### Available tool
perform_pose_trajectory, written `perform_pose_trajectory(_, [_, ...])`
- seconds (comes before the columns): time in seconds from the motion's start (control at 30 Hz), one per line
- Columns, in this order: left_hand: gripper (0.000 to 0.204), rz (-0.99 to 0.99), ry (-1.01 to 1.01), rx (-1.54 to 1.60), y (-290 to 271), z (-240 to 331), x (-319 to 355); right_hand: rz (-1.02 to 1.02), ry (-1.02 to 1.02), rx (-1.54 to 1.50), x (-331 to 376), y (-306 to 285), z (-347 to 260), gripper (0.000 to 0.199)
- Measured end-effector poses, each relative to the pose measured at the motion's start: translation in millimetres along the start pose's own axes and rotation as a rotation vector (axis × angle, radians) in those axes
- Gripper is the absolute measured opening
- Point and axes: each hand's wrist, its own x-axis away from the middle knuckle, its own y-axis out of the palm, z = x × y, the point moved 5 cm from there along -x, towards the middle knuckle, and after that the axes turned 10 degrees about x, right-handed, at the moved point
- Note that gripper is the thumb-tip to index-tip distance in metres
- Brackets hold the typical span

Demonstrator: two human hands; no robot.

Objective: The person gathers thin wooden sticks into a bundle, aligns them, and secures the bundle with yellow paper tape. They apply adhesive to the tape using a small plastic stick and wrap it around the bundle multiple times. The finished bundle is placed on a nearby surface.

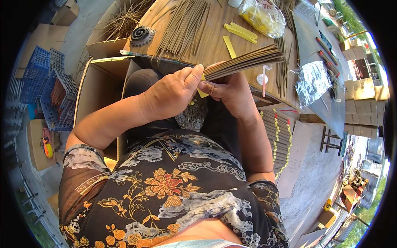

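Seemingly banding: right hand (pixel 233 94) grips brown sticks (pixel 248 62), left hand (pixel 171 91) pinches yellow strip (pixel 202 92) at their left end; next wrap calls for tension

The clear plastic bag (pixel 264 20) bears red lettering (pixel 265 3), partly legible.

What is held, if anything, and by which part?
A bundle of thin brown sticks, held by its near end in the right hand; the left hand closes there, at a yellow strip.

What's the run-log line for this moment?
left hand: at yellow strip | right hand: holding stick bundle | table: loose sticks, plastic bag
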Motion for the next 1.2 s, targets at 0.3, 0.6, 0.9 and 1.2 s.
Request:
perform_pose_trajectory(0.3, [0.049, -0.037, -0.124, 0.163, -8.8, 5.0, -3.9, -0.067, 0.002, 0.120, -0.6, -4.7, -7.9, 0.026])
perform_pose_trajectory(0.6, [0.046, -0.034, -0.086, 0.278, -15.2, 10.2, -5.8, -0.106, 0.005, 0.172, 0.4, -5.6, -10.7, 0.026])
perform_pose_trajectory(0.9, [0.033, -0.101, -0.288, 0.754, -14.5, 9.4, -3.0, -0.140, -0.159, 0.430, 1.2, -12.5, -19.0, 0.028])
perform_pose_trajectory(1.2, [0.027, -0.162, -0.699, 1.447, -6.7, 6.2, 1.9, -0.033, -0.248, 0.420, 3.1, -13.1, -20.6, 0.043])
